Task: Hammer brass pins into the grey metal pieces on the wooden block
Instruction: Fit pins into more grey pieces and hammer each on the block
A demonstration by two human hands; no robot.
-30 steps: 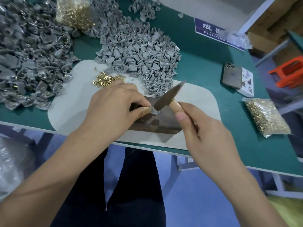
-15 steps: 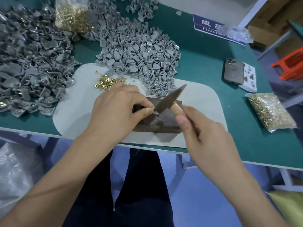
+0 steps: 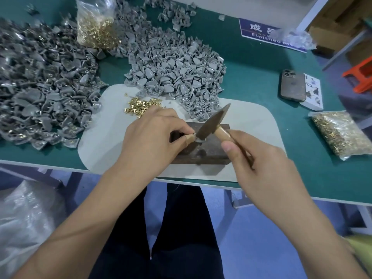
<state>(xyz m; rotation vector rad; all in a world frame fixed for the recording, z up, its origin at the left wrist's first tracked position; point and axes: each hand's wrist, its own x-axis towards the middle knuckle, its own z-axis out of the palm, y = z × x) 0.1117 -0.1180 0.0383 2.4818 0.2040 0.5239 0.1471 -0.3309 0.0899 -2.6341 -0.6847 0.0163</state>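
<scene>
Right hand [image 3: 259, 168] grips the hammer [image 3: 214, 122] handle; its head slants toward ten o'clock, down onto the wooden block [image 3: 209, 152]. Left hand [image 3: 153, 135], at nine o'clock and nearer, pinches the grey metal piece [image 3: 199, 140] directly beneath the striking tip.

Green-topped table [image 3: 251, 63], blue floor [image 3: 251, 238], orange stool [image 3: 360, 77] at right.

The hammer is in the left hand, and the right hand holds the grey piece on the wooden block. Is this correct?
Not quite: the hands are swapped. The head view shows the right hand gripping the hammer, while the left hand holds the grey piece on the wooden block.
</scene>
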